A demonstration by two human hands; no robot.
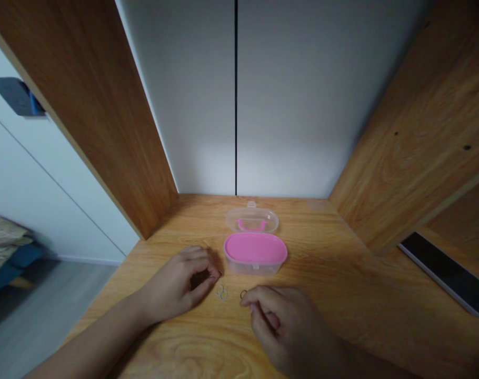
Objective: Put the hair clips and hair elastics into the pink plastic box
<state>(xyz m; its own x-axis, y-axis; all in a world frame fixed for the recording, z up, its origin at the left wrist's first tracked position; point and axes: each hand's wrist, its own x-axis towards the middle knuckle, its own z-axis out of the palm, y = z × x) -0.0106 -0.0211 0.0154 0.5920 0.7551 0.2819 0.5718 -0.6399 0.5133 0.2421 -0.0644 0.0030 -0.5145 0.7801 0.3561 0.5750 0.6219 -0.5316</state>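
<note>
Pink-lined plastic case (255, 253) sits open on the wooden desk (342, 295), clear lid (252, 219) tilted back, just beyond both hands. Left hand (180, 287) is curled, fingertips pinched narrow on a small dark ring (218, 275); grip looks partial. Right hand (281, 318) is loosely closed, fingertips touching another small ring (243, 294). A pale ring pair (222, 292) lies loose between the hands. Judged step: picking up small pieces. Next move needs a fine pinch off the flat surface.
</note>
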